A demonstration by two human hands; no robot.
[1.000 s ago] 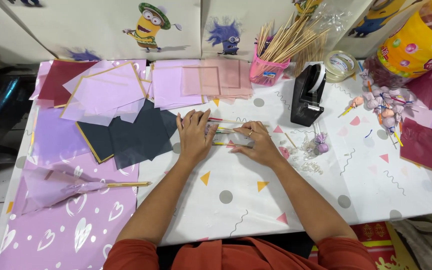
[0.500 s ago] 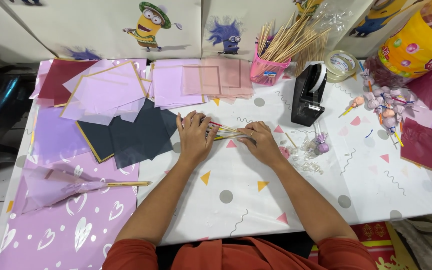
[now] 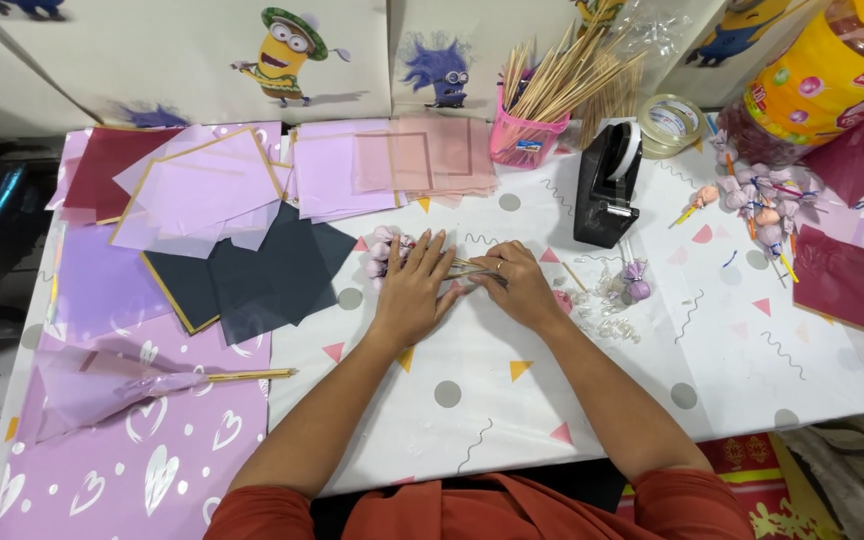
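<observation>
Head view: the left hand (image 3: pixel 414 290) lies flat, fingers spread, pressing a bunch of sticks (image 3: pixel 472 268) with pink wrapped tips onto the surface (image 3: pixel 592 400). The right hand (image 3: pixel 520 285) closes over the sticks' other end. A tape dispenser (image 3: pixel 607 185) stands near.

Bright, even light; edges perhaps slightly distorted.

A patterned white table (image 3: pixel 592 440) stands before cartoon-decorated wall panels (image 3: pixel 182 60).
</observation>
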